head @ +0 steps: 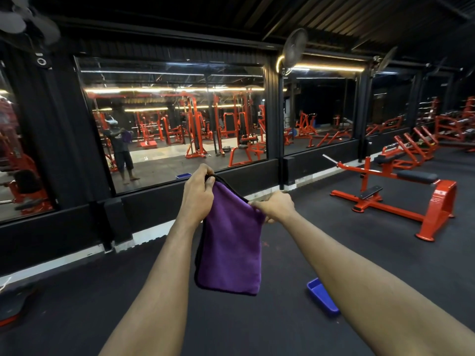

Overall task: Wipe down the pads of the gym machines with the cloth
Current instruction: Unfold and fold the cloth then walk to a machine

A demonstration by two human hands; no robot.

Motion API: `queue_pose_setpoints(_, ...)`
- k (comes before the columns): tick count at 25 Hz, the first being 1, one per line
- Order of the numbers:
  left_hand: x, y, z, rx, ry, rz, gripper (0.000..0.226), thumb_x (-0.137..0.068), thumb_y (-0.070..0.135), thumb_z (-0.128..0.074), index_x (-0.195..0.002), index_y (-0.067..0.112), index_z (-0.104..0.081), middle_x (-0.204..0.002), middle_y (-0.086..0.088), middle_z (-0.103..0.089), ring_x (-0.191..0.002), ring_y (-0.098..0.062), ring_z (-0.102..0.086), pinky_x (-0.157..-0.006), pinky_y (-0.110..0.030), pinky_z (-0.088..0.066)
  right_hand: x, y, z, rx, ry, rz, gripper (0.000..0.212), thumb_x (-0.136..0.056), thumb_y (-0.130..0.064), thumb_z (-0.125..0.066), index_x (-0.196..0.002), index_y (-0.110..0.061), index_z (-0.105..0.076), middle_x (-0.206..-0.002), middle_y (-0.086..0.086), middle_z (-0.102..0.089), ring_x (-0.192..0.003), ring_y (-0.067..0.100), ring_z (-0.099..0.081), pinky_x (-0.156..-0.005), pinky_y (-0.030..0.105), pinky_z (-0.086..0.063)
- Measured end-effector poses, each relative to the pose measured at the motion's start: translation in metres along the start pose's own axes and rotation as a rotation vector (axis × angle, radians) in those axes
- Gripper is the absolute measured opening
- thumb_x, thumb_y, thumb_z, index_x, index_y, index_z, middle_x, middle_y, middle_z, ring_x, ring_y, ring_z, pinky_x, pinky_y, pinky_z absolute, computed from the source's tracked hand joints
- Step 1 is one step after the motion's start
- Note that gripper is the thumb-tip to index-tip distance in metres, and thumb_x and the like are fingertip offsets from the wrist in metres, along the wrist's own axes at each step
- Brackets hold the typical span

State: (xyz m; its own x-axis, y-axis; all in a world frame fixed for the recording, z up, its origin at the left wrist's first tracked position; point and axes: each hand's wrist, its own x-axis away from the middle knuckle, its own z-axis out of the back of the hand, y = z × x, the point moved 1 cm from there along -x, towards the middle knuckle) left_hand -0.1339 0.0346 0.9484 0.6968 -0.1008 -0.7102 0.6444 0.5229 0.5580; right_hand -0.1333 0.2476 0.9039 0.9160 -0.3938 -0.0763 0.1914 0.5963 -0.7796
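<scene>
Left hand [199, 187] and right hand [276, 206] each pinching a top corner of hanging purple cloth [231, 247], red machine [401, 191] far right, blue tray [322, 296] on floor

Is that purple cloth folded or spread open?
Folded: the purple black-edged cloth hangs in doubled layers, its top held by the left hand and right hand.

Left hand [199, 191] and right hand [276, 206] — outstretched — pinch the cloth [231, 247].

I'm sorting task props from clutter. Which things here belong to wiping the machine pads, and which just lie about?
For the job: purple cloth, gripped by left hand and right hand; black seat pad on the red machine.
Lying about: blue tray on the floor; wall fan.
</scene>
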Motion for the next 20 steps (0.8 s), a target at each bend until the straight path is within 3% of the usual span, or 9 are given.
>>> queue_pose_setpoints(3, 0.002, 0.007, 0.002, 0.025, -0.021, -0.046, 0.011, -0.1, 0.005, -0.05, -0.098, 0.015, -0.055, -0.09, 0.005, -0.059, -0.084, -0.002, -0.054, -0.071, -0.008, -0.039, 0.006, 0.005, -0.009, -0.141, -0.038, -0.113, 0.057, -0.056, -0.054, -0.085, -0.088, -0.007, -0.075, -0.086, 0.014, -0.075, -0.06, 0.022, -0.074, -0.061, 0.036, -0.064)
queue_pose_setpoints(5, 0.003, 0.01, 0.004, 0.029, -0.05, -0.079, 0.012, -0.1, 0.005, -0.051, -0.097, 0.016, -0.054, -0.088, 0.006, -0.059, -0.081, 0.001, -0.054, -0.07, -0.007, -0.039, 0.008, 0.006, -0.015, -0.223, -0.046, -0.164, 0.037, -0.065, -0.034, -0.086, -0.082, -0.003, -0.075, -0.084, 0.013, -0.076, -0.054, 0.019, -0.069, -0.054, 0.033, -0.061)
queue_pose_setpoints(7, 0.005, 0.009, 0.006, 0.013, -0.071, -0.091, 0.012, -0.1, 0.006, -0.052, -0.096, 0.018, -0.055, -0.088, 0.007, -0.059, -0.081, 0.003, -0.054, -0.07, -0.007, -0.04, 0.009, 0.005, -0.017, -0.197, -0.056, -0.176, 0.029, -0.069, -0.029, -0.083, -0.082, -0.004, -0.075, -0.084, 0.011, -0.075, -0.056, 0.017, -0.064, -0.051, 0.028, -0.056)
queue_pose_setpoints(9, 0.008, 0.001, 0.011, -0.017, -0.069, -0.063, 0.01, -0.1, 0.008, -0.053, -0.097, 0.017, -0.057, -0.089, 0.006, -0.061, -0.083, 0.001, -0.056, -0.069, -0.007, -0.04, 0.01, 0.0, -0.011, -0.119, 0.0, -0.15, 0.039, -0.067, -0.039, -0.08, -0.088, -0.008, -0.073, -0.092, 0.009, -0.073, -0.073, 0.021, -0.069, -0.064, 0.03, -0.059)
queue_pose_setpoints(11, 0.011, -0.011, 0.017, -0.052, -0.056, -0.023, 0.008, -0.099, 0.008, -0.056, -0.098, 0.015, -0.059, -0.09, 0.004, -0.064, -0.083, -0.001, -0.058, -0.069, -0.007, -0.04, 0.014, -0.01, 0.005, -0.13, 0.142, -0.101, 0.034, -0.072, -0.039, -0.076, -0.085, -0.008, -0.068, -0.091, 0.009, -0.068, -0.09, 0.029, -0.069, -0.078, 0.03, -0.057)
queue_pose_setpoints(14, 0.018, -0.022, 0.018, -0.095, -0.061, -0.017, 0.009, -0.095, 0.004, -0.061, -0.096, 0.013, -0.062, -0.088, 0.002, -0.066, -0.08, -0.008, -0.06, -0.069, -0.004, -0.038, 0.014, -0.021, 0.026, -0.226, 0.318, -0.032, 0.012, -0.074, -0.015, -0.064, -0.064, -0.014, -0.059, -0.069, 0.009, -0.072, -0.072, 0.027, -0.073, -0.077, 0.036, -0.061)
queue_pose_setpoints(16, 0.023, -0.023, 0.015, -0.094, -0.036, -0.007, 0.009, -0.094, 0.003, -0.062, -0.095, 0.012, -0.062, -0.087, 0.002, -0.066, -0.079, -0.003, -0.059, -0.07, -0.002, -0.037, 0.013, -0.026, 0.033, -0.242, 0.273, -0.023, 0.019, -0.078, -0.005, -0.062, -0.064, -0.017, -0.055, -0.058, 0.01, -0.07, -0.054, 0.023, -0.072, -0.069, 0.04, -0.064)
queue_pose_setpoints(17, 0.024, -0.023, 0.014, -0.088, -0.017, -0.002, 0.009, -0.094, 0.003, -0.063, -0.095, 0.011, -0.063, -0.087, 0.002, -0.066, -0.08, 0.001, -0.058, -0.07, -0.002, -0.038, 0.013, -0.028, 0.036, -0.255, 0.223, -0.034, 0.017, -0.081, -0.004, -0.065, -0.07, -0.015, -0.058, -0.062, 0.011, -0.072, -0.054, 0.022, -0.073, -0.069, 0.04, -0.065)
queue_pose_setpoints(20, 0.023, -0.025, 0.018, -0.086, 0.022, -0.004, 0.008, -0.093, 0.003, -0.065, -0.093, 0.011, -0.064, -0.084, 0.003, -0.066, -0.077, 0.004, -0.058, -0.069, -0.002, -0.037, 0.009, -0.027, 0.046, -0.339, 0.018, -0.006, 0.012, -0.083, -0.003, -0.074, -0.09, -0.007, -0.065, -0.089, 0.017, -0.074, -0.073, 0.025, -0.077, -0.078, 0.04, -0.064)
